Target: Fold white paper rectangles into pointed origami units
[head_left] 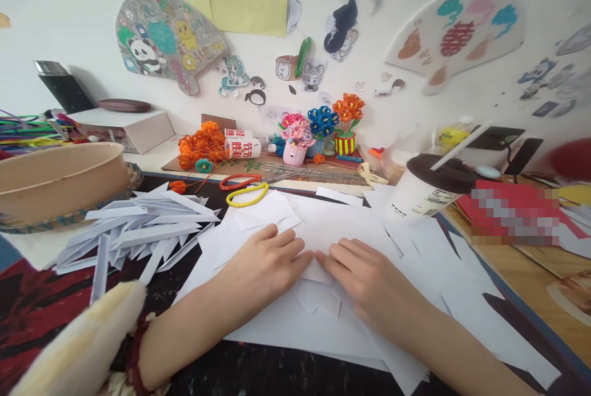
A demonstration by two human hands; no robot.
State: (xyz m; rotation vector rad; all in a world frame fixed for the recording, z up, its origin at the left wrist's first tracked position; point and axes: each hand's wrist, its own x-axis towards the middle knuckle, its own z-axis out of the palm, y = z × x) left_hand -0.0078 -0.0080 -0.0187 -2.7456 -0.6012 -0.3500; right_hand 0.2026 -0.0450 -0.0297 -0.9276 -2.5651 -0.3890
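My left hand (pixel 272 257) and my right hand (pixel 357 270) meet over the middle of the white paper sheets (pixel 272 322). Fingers of both are curled, and their tips press on a small white paper piece (pixel 317 271), partly hidden beneath them. Loose paper scraps lie around it. To the left is a heap of folded white paper strips (pixel 152 223). Scissors with one red and one yellow handle (pixel 247 196) rest at the far edge of the sheets, their blades partly covered by paper.
A lidded cup with a straw (pixel 422 189) stands at the right, near the red packet (pixel 512 211). At left is a round tan container (pixel 60 177). Pipe-cleaner flowers (pixel 298 134) line the back by the wall. A plush item (pixel 87 340) is beside my left forearm.
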